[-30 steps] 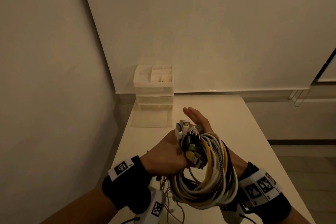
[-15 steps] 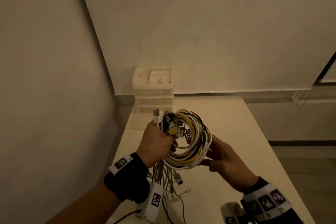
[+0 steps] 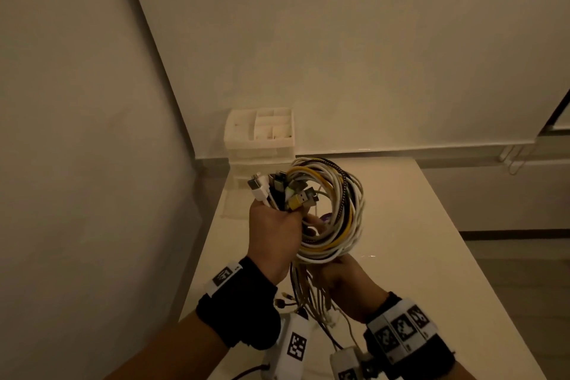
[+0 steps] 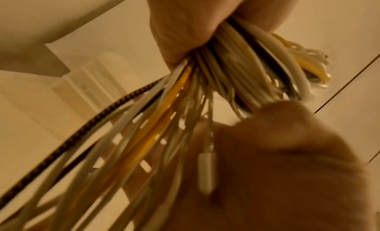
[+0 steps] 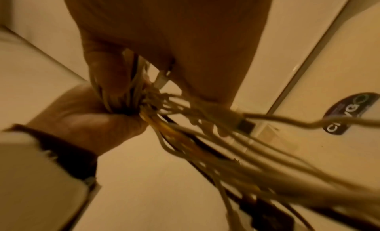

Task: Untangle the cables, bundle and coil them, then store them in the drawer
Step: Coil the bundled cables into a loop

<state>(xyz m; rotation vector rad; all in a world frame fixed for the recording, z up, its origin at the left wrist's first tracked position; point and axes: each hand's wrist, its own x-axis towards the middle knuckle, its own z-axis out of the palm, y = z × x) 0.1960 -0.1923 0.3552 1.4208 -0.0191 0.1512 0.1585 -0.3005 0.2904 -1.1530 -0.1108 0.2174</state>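
Note:
A coil of white, yellow and braided black cables (image 3: 342, 213) hangs in the air above the table. My left hand (image 3: 274, 234) grips the bundle in a fist, with the plug ends (image 3: 277, 191) sticking up out of it. Directly under the coil, my right hand (image 3: 339, 278) closes round the loose cable tails (image 3: 311, 296) that hang down. In the left wrist view my left hand's fingers (image 4: 185, 23) clamp the strands (image 4: 236, 75), and the right hand (image 4: 277, 161) is blurred below. The right wrist view shows strands running between my right hand's fingers (image 5: 174, 31).
A white drawer unit (image 3: 260, 136) with a compartment tray on top stands at the table's far left corner by the wall. Its lowest translucent drawer (image 3: 233, 203) is pulled out towards me. The white table (image 3: 416, 256) stretches right and forward of my hands.
The coil has risen and moved away from me. My right hand left the coil's right side and now holds the tails under it. The left hand's grip is unchanged.

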